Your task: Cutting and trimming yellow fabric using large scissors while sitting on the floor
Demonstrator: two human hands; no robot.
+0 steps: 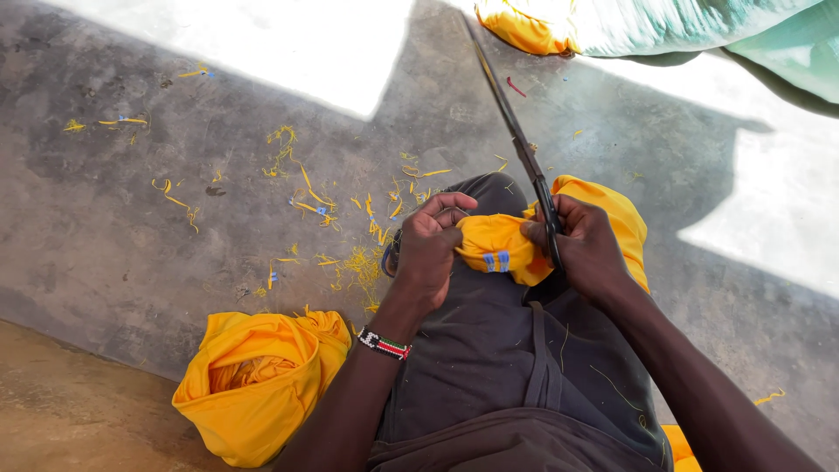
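**Trimming of yellow garment in hand; offcuts on floor, more cloth waiting**

Head view. The person sits with a dark apron (pixel 489 350) over the lap. The left hand (pixel 428 249) is closed on a bunched fold of the yellow garment (pixel 502 240), pinching it between thumb and fingers just above the knee. The right hand (pixel 585 249) is clamped around the handles of the long dark scissors (pixel 516 131), whose blades point up and away over the floor; whether the blades are parted or together cannot be told, as they read as one line. The two hands sit close, with only the fold of cloth between them. The fold carries a small blue and white tag (pixel 495 261). The rest of the garment drapes behind the right hand and over the thigh.

Work done, by judgement: a spread of yellow thread scraps (pixel 367 262) lies on the concrete floor (pixel 131 201) ahead of the left hand, thickest near the knee and thinner farther out, which suggests a fair amount of trimming is complete.

Work left, by judgement: a second yellow bundle (pixel 258 385) rests on the floor beside the left forearm, and more yellow cloth (pixel 524 26) lies at the top edge under a pale green sheet (pixel 699 26). Whether either is finished or waiting cannot be told.

A beaded wristband (pixel 383 344) is worn on the left wrist.
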